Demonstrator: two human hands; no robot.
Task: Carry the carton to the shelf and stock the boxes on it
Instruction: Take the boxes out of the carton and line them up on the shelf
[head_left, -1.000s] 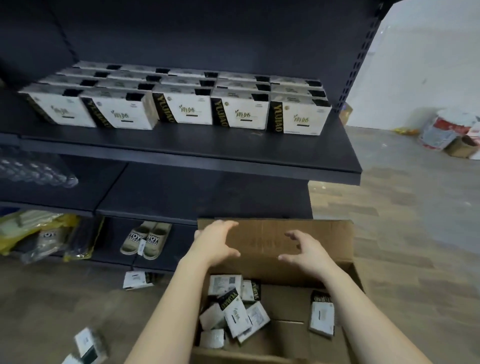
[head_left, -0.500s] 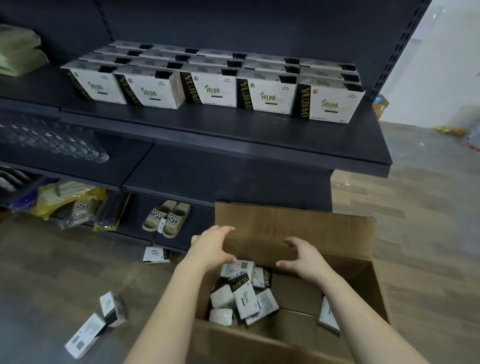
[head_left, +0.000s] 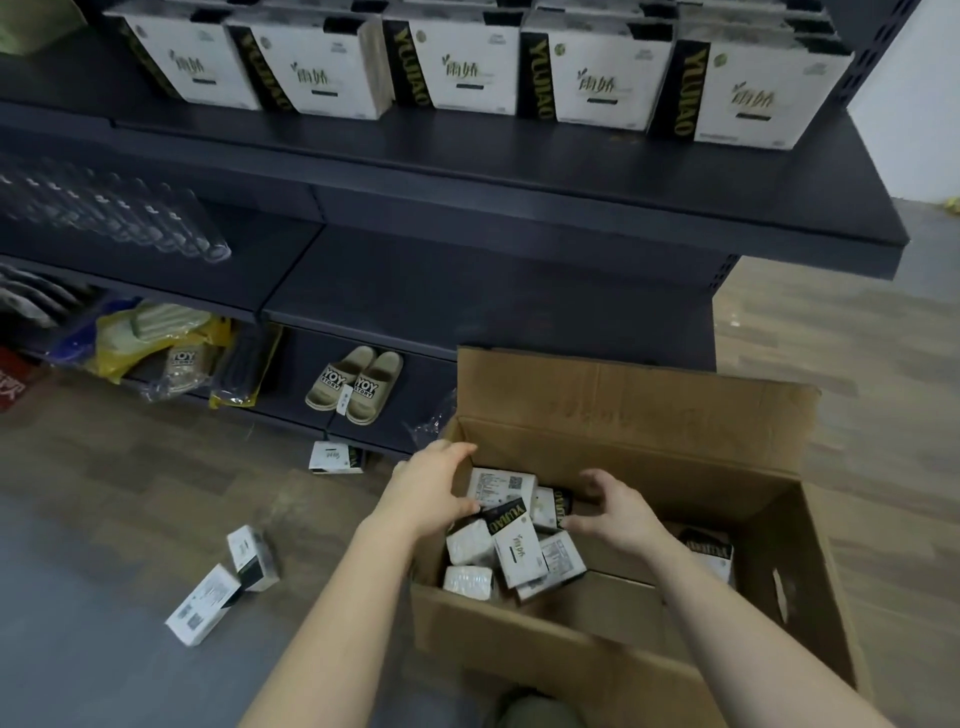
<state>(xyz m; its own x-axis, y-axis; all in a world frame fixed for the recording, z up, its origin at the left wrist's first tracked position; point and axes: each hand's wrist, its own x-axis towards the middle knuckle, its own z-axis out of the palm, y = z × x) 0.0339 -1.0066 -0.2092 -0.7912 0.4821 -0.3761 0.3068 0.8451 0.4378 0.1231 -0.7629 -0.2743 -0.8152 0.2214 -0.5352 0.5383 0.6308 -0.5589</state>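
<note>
Down on the wood floor (head_left: 857, 364) before the dark shelf (head_left: 571, 171), the carton (head_left: 639, 415) sits open with its far flap standing up, and a loose heap of small white-and-black boxes (head_left: 511, 540) lies in its left half, one more box (head_left: 709, 553) off by the right wall. Both hands reach into it: the left hand (head_left: 434, 488) has its fingers curled over the near edge of the heap, touching the topmost boxes, and the right hand (head_left: 615, 506) hangs spread just beside the heap, fingers apart and gripping nothing. Whether the left hand has closed on a box yet cannot be told, since its fingertips are hidden behind its knuckles. Larger boxes of the same make (head_left: 467, 67) stand in a row along the upper tier, while the tier below looks bare. Three strays (head_left: 228, 587) lie on the floor left of the carton, one near the shelf foot. The small boxes look light and stiff, thin card with smooth printed faces, so a pinch across the two broad faces should hold one well; squeezing the narrow ends could dent them. Being jumbled at angles, they likely slide off one another, so gathering several between both palms risks dropping some.
</note>
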